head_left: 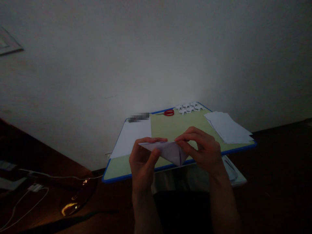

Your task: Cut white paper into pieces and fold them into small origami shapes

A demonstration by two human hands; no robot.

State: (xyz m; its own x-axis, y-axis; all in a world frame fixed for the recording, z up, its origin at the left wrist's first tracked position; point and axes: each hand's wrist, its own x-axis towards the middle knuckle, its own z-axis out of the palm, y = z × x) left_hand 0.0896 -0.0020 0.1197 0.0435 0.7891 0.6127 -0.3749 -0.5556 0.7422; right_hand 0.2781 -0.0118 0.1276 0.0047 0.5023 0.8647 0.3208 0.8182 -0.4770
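A folded piece of white paper (172,153) is held up in front of me, above the near edge of the table. It has a flat upper edge and comes to a point at the bottom, with a crease near its right side. My left hand (145,159) grips its left part, thumb in front and fingers behind. At the upper right, my right hand (202,148) pinches the paper between thumb and fingertips. Some of the fingers behind the paper are hidden.
On the green table (180,128) with a blue rim lie red-handled scissors (169,112), several small folded paper pieces (190,108), a stack of white sheets (229,127) at right and a white sheet (133,138) at left. A wall stands behind. White cables (60,176) run at left.
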